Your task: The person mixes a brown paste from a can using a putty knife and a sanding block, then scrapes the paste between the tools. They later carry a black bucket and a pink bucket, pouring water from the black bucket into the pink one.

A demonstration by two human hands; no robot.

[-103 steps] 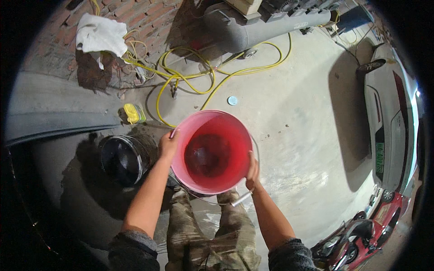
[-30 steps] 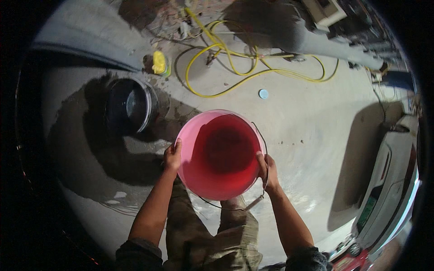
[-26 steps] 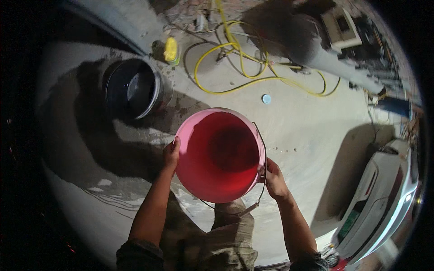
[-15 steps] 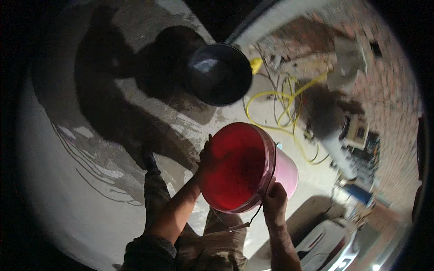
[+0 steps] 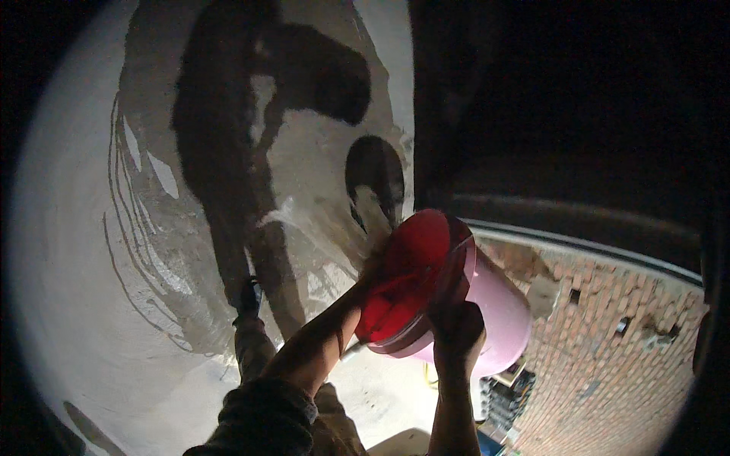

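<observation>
A pink bucket (image 5: 498, 319) with a red inside (image 5: 411, 277) is tipped on its side in front of me, its mouth facing left. My left hand (image 5: 372, 270) is at the left rim, mostly lost in shadow and blur. On the near side, my right hand (image 5: 460, 330) is closed on the bucket by its rim. From the mouth, a blurred pale spray (image 5: 323, 228) that looks like water spreads left over the floor.
Wet patches mark the grey floor (image 5: 171, 285), with my shadow across it. A dark oval (image 5: 374, 171) lies beyond the bucket; I cannot tell whether it is shadow or object. A brick wall (image 5: 593, 357) stands at right, and my shoe (image 5: 249, 295) is at left.
The bucket has tipped further, and a spray has appeared at its mouth. My view has swung, so the black tub and yellow hose no longer show plainly.
</observation>
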